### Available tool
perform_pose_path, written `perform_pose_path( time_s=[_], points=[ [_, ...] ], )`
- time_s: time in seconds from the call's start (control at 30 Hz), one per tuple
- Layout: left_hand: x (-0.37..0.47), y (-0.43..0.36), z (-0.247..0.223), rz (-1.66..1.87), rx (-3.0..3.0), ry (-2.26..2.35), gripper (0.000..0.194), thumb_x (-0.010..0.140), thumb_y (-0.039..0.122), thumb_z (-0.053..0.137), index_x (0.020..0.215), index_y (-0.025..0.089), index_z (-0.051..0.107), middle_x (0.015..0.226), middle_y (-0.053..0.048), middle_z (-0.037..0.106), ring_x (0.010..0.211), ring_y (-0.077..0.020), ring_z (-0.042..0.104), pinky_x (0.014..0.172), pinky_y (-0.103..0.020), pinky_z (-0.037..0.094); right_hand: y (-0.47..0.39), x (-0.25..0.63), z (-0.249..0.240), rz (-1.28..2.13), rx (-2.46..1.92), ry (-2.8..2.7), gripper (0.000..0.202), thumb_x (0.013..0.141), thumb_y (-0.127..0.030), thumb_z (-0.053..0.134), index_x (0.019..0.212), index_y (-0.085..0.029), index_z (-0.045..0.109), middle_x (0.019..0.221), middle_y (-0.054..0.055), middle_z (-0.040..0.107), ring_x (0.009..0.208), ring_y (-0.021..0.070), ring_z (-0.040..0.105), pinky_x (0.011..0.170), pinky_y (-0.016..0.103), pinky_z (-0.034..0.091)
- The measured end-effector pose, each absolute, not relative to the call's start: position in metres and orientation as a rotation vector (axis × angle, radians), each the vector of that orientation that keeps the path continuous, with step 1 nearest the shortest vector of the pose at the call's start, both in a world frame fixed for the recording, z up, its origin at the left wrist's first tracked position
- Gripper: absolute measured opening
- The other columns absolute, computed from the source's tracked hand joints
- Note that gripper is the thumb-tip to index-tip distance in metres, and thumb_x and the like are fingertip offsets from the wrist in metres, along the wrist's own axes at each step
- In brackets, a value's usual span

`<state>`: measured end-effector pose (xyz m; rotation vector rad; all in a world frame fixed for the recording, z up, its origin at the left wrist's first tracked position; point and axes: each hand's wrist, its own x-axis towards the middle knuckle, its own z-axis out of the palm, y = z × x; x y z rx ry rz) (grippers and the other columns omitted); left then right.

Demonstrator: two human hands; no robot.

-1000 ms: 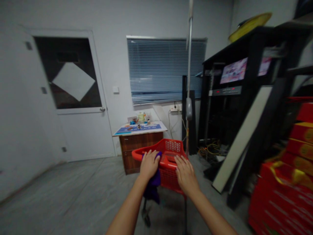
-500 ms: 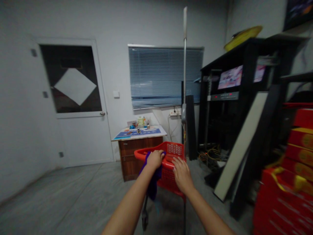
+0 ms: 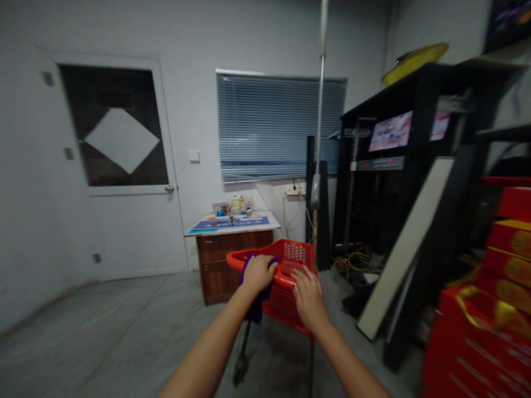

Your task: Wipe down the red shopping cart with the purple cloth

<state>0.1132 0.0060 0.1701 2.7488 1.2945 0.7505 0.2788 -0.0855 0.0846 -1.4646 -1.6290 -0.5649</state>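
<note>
Both hands sit slightly lower on the red plastic mesh cart basket [image 3: 286, 265] than before: left hand [image 3: 258, 273] closed, pressing a soft purple cloth [image 3: 254, 305] onto the rigid near rim, right hand [image 3: 306, 293] flat, fingers spread; light, rim grips best.

Storeroom, stacked red boxes [image 3: 493, 309], black shelving [image 3: 418, 160]

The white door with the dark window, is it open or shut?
Shut. The white door with the dark window sits flat in its frame, with no gap showing along the handle edge.
</note>
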Motion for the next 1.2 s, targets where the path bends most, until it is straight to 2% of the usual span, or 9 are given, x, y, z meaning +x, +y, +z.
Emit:
perform_pose_path(
  time_s=[0.1,0.17,0.37,0.57,0.73,1.0,1.2],
  points=[
    [0.108,0.000,0.159,0.782,2.794,1.226,0.040,0.096,0.043,0.043,0.134,0.033,0.051,0.142,-0.004,0.052,0.134,-0.0270,0.041,0.114,-0.055,0.019,-0.084,0.280,0.084,-0.561,-1.465,-1.626,0.037,0.093,-0.020,0.035,0.121,-0.021,0.059,0.129,0.006,0.060,0.135,0.0242,0.036,0.109,0.050,0.032],
    [0.103,0.003,0.156,0.758,2.823,1.166,0.041,0.097,0.045,0.042,0.137,0.037,0.048,0.146,-0.002,0.048,0.138,-0.0274,0.036,0.114,-0.059,0.015,-0.084,0.280,0.086,-0.550,-1.464,-1.635,0.037,0.093,-0.020,0.035,0.121,-0.021,0.059,0.128,0.006,0.060,0.134,0.0241,0.037,0.109,0.049,0.032],
    [0.104,0.006,0.153,0.849,2.728,1.336,0.040,0.100,0.038,0.034,0.134,0.030,0.052,0.139,-0.003,0.055,0.134,-0.0266,0.043,0.113,-0.056,0.023,-0.085,0.280,0.086,-0.561,-1.465,-1.650,0.037,0.094,-0.021,0.035,0.122,-0.019,0.059,0.129,0.007,0.060,0.135,0.0233,0.036,0.110,0.048,0.032],
    [0.106,-0.005,0.145,0.891,2.885,1.084,0.041,0.099,0.036,0.037,0.138,0.029,0.047,0.142,-0.003,0.053,0.134,-0.0231,0.043,0.116,-0.049,0.022,-0.084,0.284,0.083,-0.616,-1.503,-1.667,0.042,0.093,-0.019,0.036,0.132,-0.017,0.052,0.141,0.007,0.051,0.139,0.0219,0.032,0.112,0.046,0.030],
    [0.098,0.008,0.147,0.940,2.757,1.361,0.041,0.100,0.034,0.035,0.134,0.020,0.052,0.142,-0.010,0.051,0.135,-0.0248,0.041,0.114,-0.049,0.024,-0.082,0.283,0.082,-0.645,-1.507,-1.656,0.044,0.093,-0.019,0.035,0.134,-0.018,0.051,0.141,0.008,0.051,0.139,0.0223,0.032,0.112,0.047,0.030],
    [0.114,-0.001,0.144,0.956,2.809,1.167,0.038,0.098,0.035,0.040,0.132,0.027,0.053,0.138,-0.003,0.056,0.132,-0.0222,0.045,0.116,-0.049,0.020,-0.082,0.282,0.083,-0.629,-1.508,-1.629,0.042,0.093,-0.018,0.034,0.129,-0.020,0.056,0.137,0.007,0.055,0.137,0.0218,0.035,0.112,0.048,0.030],
    [0.105,0.011,0.153,0.917,2.687,1.345,0.036,0.099,0.031,0.038,0.129,0.024,0.057,0.136,-0.005,0.058,0.132,-0.0234,0.046,0.114,-0.049,0.025,-0.085,0.279,0.088,-0.572,-1.536,-1.619,0.040,0.092,-0.017,0.034,0.125,-0.016,0.058,0.134,0.008,0.057,0.137,0.0229,0.034,0.112,0.048,0.030]
  ],
)
